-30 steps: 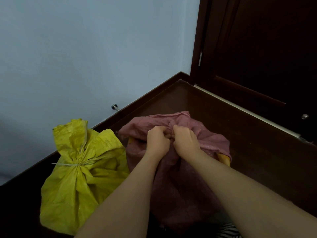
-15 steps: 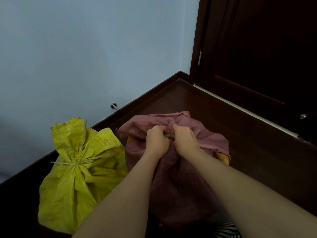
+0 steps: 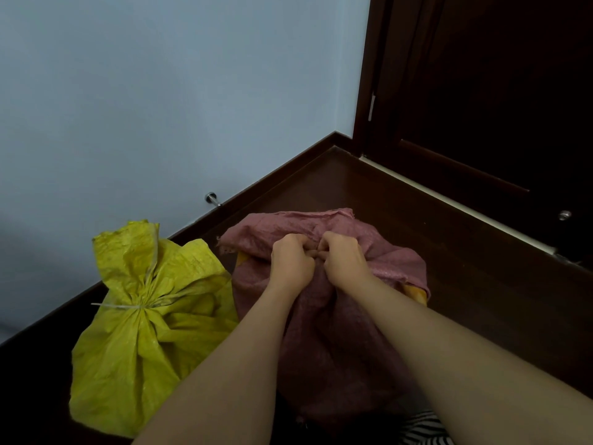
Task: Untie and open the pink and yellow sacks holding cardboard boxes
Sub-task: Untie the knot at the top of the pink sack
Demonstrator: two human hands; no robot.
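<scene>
pink sack [image 3: 333, 332]: sits on the dark floor [image 3: 417, 220], center of the frame, top all bunched up
left hand [image 3: 290, 263]: I see its fingers curled tight into the gathered pink fabric
right hand [image 3: 345, 260]: same deal, fingers clamped on that bunch, knuckles touching the left's
yellow sack [image 3: 138, 332]: lower left, just beside the pink one, neck tied with pale string [image 3: 128, 306]
door [image 3: 497, 107]: dark, upper right
</scene>
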